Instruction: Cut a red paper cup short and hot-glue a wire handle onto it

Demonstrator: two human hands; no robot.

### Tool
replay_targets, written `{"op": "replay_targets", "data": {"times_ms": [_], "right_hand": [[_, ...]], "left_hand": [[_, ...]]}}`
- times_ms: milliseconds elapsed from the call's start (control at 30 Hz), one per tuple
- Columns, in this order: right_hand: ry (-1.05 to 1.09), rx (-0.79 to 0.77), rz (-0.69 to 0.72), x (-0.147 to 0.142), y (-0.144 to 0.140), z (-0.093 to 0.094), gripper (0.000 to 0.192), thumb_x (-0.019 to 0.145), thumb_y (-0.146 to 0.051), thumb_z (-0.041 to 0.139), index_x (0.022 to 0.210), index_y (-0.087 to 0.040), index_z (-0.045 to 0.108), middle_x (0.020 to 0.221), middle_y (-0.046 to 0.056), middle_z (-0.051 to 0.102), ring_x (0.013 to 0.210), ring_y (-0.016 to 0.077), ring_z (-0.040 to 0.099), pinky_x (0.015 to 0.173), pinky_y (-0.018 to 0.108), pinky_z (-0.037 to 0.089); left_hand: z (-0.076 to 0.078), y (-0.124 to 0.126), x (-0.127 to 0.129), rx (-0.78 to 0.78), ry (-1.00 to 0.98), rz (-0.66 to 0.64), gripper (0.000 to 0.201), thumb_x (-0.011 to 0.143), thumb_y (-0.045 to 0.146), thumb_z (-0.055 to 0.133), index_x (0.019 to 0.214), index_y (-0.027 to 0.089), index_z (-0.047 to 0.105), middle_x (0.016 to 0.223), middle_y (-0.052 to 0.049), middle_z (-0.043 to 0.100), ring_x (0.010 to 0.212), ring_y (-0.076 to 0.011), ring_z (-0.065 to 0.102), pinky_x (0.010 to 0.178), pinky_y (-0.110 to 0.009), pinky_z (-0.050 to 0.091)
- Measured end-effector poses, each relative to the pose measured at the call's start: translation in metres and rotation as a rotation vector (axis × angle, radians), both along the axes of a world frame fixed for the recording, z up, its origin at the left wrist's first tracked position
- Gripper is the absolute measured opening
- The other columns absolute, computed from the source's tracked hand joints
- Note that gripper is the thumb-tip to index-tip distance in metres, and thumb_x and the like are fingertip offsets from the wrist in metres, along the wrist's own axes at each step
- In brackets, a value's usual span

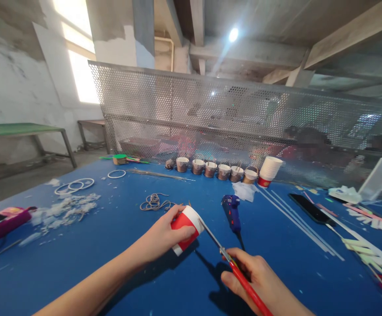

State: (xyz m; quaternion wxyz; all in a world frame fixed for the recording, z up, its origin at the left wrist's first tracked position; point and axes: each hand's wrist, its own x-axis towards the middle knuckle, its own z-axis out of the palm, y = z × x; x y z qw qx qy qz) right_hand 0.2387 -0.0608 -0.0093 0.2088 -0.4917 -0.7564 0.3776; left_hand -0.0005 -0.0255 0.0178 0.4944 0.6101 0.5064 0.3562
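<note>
My left hand [167, 232] is closed around a red and white paper cup [187, 221], tilted above the blue table. In my right hand [256, 276] are scissors [240, 274] with red handles, their blades pointing up and left. The blade tips meet the cup's white edge; whether they have cut into it I cannot tell. Just beyond my right hand lies a dark blue glue gun [232, 213]. A loose coil of grey-brown cord [154, 202] rests past my left hand.
Several brown-wrapped cups [223, 171] line the back beside a stack of paper cups [269, 170]. White strips [296, 221] and a phone [311, 209] lie right. White rings [75, 186] and scraps [69, 208] lie left. A perforated metal panel [194, 109] stands behind.
</note>
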Motion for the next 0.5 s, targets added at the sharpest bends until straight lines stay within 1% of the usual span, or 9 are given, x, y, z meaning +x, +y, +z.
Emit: {"op": "replay_targets", "data": {"times_ms": [133, 233, 367, 433, 500], "right_hand": [[0.015, -0.011, -0.009, -0.002, 0.000, 0.001, 0.049, 0.082, -0.062, 0.054, 0.095, -0.015, 0.061, 0.057, -0.006, 0.036, 0.052, 0.0093, 0.029, 0.048, 0.023, 0.024], [0.076, -0.054, -0.019, -0.002, -0.004, 0.005, 0.057, 0.079, -0.070, 0.054, 0.092, -0.015, 0.061, 0.057, -0.006, 0.037, 0.052, 0.0088, 0.031, 0.048, 0.022, 0.026], [0.127, -0.172, -0.036, -0.001, -0.009, 0.012, 0.067, 0.078, -0.080, 0.045, 0.094, -0.016, 0.059, 0.056, -0.005, 0.041, 0.049, 0.0085, 0.036, 0.046, 0.020, 0.028], [0.118, -0.164, -0.029, 0.000, -0.009, 0.012, 0.069, 0.077, -0.081, 0.044, 0.094, -0.016, 0.059, 0.056, -0.005, 0.041, 0.049, 0.0081, 0.036, 0.045, 0.020, 0.028], [0.097, -0.124, -0.013, 0.000, -0.008, 0.010, 0.070, 0.076, -0.082, 0.045, 0.090, -0.015, 0.059, 0.058, -0.005, 0.038, 0.050, 0.0076, 0.035, 0.046, 0.020, 0.028]], "left_hand": [[0.002, -0.001, 0.001, -0.066, -0.057, -0.017, 0.047, 0.072, 0.039, 0.064, 0.110, 0.014, 0.053, 0.081, -0.001, 0.062, 0.067, -0.0137, 0.057, 0.061, -0.026, 0.043], [0.003, -0.001, 0.001, -0.091, -0.069, -0.013, 0.047, 0.072, 0.039, 0.065, 0.110, 0.015, 0.053, 0.083, -0.002, 0.063, 0.069, -0.0143, 0.058, 0.063, -0.026, 0.044], [0.002, -0.001, 0.000, -0.054, -0.020, -0.015, 0.053, 0.071, 0.036, 0.065, 0.117, 0.015, 0.051, 0.089, -0.004, 0.063, 0.071, -0.0151, 0.059, 0.064, -0.027, 0.045], [0.000, 0.000, 0.001, -0.023, 0.034, -0.013, 0.055, 0.071, 0.036, 0.064, 0.119, 0.015, 0.050, 0.089, -0.004, 0.064, 0.071, -0.0154, 0.059, 0.062, -0.026, 0.045], [-0.001, 0.000, 0.001, 0.012, 0.082, 0.001, 0.057, 0.072, 0.037, 0.063, 0.122, 0.015, 0.049, 0.091, -0.004, 0.064, 0.071, -0.0156, 0.059, 0.061, -0.026, 0.045]]}}
